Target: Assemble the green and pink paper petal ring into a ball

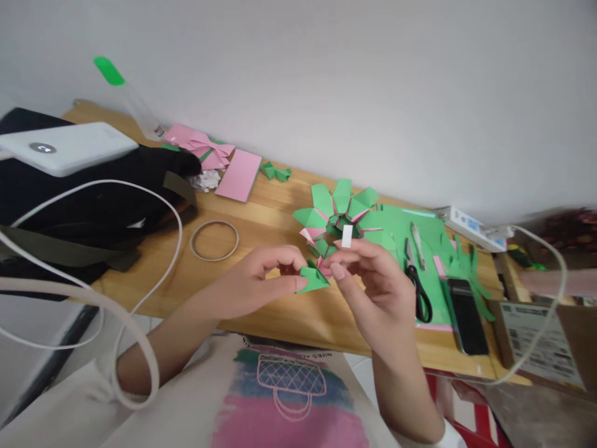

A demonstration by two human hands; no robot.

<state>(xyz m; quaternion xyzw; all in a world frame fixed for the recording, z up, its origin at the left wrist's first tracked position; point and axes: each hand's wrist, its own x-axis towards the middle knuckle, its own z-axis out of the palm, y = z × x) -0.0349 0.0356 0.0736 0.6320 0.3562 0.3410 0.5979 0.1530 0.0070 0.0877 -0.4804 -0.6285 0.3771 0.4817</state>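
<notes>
My left hand point(261, 280) pinches a folded green paper piece point(313, 279) with a pink inner edge, its thumb pressed on the near face. At the piece's right end, the curled fingers of my right hand point(377, 286) are close together. A small white strip point(347, 236) stands up at these right fingertips; whether it is gripped or stuck there is hard to see. Just behind both hands lies a ring-shaped paper flower point(342, 196) of green petals with pink folds. My fingers cover part of its near side.
On the right, scissors point(417, 292) and a cutter knife point(418, 246) lie on green paper point(396, 227), beside a black phone point(466, 317). A tape ring point(214, 240), pink card point(239, 175) and small green folded piece point(276, 172) lie left. White cables point(180, 230) loop over a black bag point(153, 168).
</notes>
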